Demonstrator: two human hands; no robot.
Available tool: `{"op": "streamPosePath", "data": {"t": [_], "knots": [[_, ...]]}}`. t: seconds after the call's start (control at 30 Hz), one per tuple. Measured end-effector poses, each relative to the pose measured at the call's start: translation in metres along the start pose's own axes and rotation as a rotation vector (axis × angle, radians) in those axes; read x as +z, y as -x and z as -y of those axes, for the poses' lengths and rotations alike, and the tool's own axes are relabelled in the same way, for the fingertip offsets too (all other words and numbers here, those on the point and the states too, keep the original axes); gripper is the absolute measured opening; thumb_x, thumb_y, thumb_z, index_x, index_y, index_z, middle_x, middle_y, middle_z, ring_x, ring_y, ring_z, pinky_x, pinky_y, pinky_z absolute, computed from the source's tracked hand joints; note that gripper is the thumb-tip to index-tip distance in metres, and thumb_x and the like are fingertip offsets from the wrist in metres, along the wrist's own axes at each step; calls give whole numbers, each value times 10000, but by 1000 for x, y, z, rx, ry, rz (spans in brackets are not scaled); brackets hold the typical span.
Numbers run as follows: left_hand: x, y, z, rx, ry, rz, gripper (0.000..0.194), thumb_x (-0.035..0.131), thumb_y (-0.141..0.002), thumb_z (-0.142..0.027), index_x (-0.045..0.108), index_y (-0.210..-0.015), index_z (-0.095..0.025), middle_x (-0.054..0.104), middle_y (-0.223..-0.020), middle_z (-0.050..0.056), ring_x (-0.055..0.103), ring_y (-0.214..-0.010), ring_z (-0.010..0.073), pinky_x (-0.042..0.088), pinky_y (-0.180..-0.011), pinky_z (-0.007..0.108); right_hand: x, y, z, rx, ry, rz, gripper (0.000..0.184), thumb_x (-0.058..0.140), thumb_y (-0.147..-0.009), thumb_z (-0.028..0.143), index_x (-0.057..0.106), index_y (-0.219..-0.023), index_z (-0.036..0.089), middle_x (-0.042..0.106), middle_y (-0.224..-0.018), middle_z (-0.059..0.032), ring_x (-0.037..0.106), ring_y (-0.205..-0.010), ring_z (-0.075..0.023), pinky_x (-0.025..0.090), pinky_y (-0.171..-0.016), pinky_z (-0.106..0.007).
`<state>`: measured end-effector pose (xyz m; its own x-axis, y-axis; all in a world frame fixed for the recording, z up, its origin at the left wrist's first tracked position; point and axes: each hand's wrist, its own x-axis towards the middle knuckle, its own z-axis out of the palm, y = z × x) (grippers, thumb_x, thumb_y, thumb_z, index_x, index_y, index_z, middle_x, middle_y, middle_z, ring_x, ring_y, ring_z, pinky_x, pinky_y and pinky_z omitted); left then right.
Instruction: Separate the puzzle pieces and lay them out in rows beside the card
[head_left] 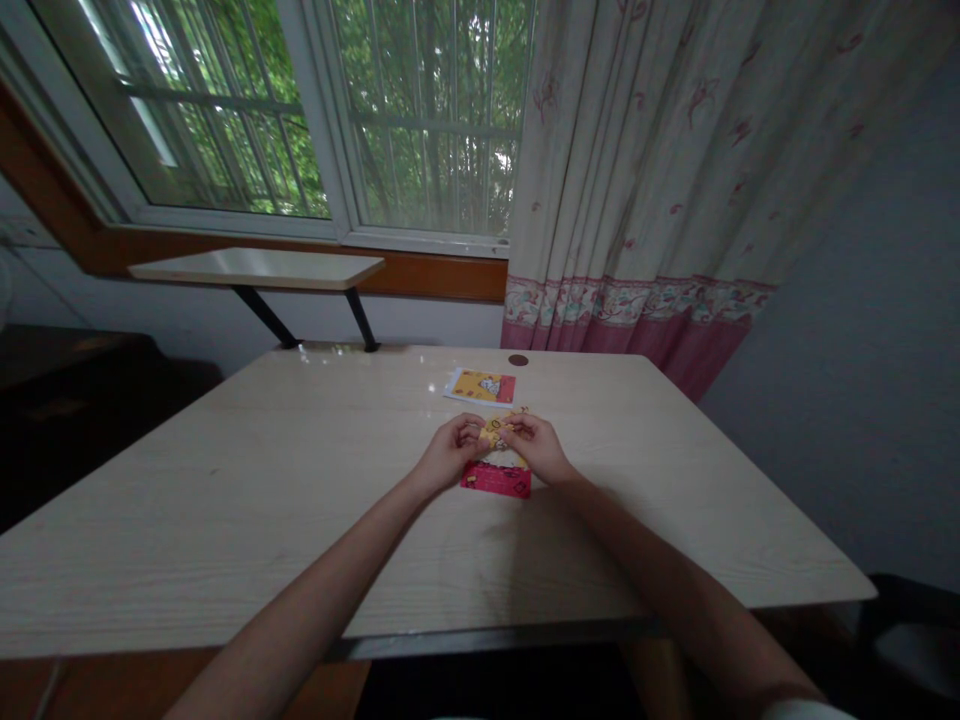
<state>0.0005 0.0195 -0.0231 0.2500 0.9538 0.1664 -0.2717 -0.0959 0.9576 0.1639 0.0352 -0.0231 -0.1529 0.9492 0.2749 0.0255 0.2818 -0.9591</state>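
Head view: two bare hands meet over a card (496,482) on the counter (262,500), well in from its left and right edges. The card has a red band along the side toward the near edge, and a pale and yellow part beyond it, partly covered by the hands. The left hand (450,452) is at its left side, thumb and fingers closed on the yellow part; the right hand (538,447) pinches the same part from the right, fingers together on it. Whether this yellow part is a loose piece or one with the red band, I cannot tell.

Beyond the hands, toward the far edge, a print (487,386) in yellow and red lies flat, well apart from both side edges. Farther on, close by the far edge, is a brown disc (518,360). A raised shelf (259,266) stands at the far left corner.

The step in hand looks like lining up or folding the yellow part, with both hands sharing the work. As I judge it, the next move calls for light, matched pressure, so that the card keeps square and the red band does not slide on the counter.
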Motion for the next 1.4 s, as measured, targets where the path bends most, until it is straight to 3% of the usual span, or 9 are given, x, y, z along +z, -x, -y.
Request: {"op": "streamPosePath", "data": {"t": [0.13, 0.47, 0.67, 0.87, 0.97, 1.17, 1.3, 1.4], "knots": [[5, 2, -7, -47, 101, -50, 361, 776, -553, -213, 553, -828, -144, 637, -640, -13, 604, -591, 115, 453, -609, 226, 1, -1, 0, 34, -113, -5, 285, 728, -563, 374, 641, -751, 178, 644, -694, -24, 589, -649, -147, 481, -612, -273], [6, 4, -14, -63, 180, 12, 361, 773, -583, -210, 583, -885, -147, 661, -703, 3, 620, -654, 112, 455, -671, 221, 0, 2, 7, 217, -308, 21, 332, 749, -533, 378, 615, -735, 151, 569, -522, 30, 486, -457, -76, 361, -463, -201], [4, 5, -9, 32, 41, 36, 313, 730, -638, -256, 587, -900, -160, 632, -730, 10, 587, -652, 119, 444, -639, 233, 1, 4, 14, 293, -410, 85, 322, 757, -508, 355, 577, -667, 141, 545, -532, 43, 471, -451, -55, 348, -450, -183], [6, 6, -10, 207, -232, -153, 248, 686, -667, -256, 604, -882, -163, 571, -755, 7, 532, -695, 127, 417, -634, 220, 0, 3, 16, 246, -269, 18, 314, 735, -514, 341, 570, -706, 154, 590, -543, 32, 476, -410, -58, 350, -424, -181], [8, 5, -11, 228, -225, -184, 251, 676, -667, -243, 592, -891, -166, 559, -753, 1, 519, -679, 120, 404, -616, 208, 1, 3, 16, 213, -234, 2, 315, 728, -522, 343, 570, -720, 156, 608, -569, 20, 495, -425, -63, 363, -436, -185], [10, 3, -9, 202, -168, -138, 267, 652, -691, -246, 539, -920, -171, 544, -708, -14, 511, -635, 113, 388, -588, 201, 3, 3, 15, 195, -273, -49, 323, 741, -496, 330, 553, -696, 159, 567, -549, 40, 474, -440, -61, 355, -439, -188], [14, 11, -17, 317, -305, -174, 204, 631, -717, -242, 567, -901, -182, 575, -795, 11, 531, -728, 142, 408, -682, 230, 2, 4, 18, 316, -425, 59, 294, 722, -523, 314, 517, -663, 156, 547, -545, 42, 379, -394, -32, 267, -380, -175], [18, 20, -25, 386, -456, -190, 155, 626, -719, -233, 619, -867, -187, 601, -849, 39, 533, -806, 177, 400, -762, 259, 1, 6, 22, 428, -513, 118, 280, 719, -515, 281, 513, -659, 157, 540, -523, 45, 361, -386, -30, 261, -381, -172]]}}
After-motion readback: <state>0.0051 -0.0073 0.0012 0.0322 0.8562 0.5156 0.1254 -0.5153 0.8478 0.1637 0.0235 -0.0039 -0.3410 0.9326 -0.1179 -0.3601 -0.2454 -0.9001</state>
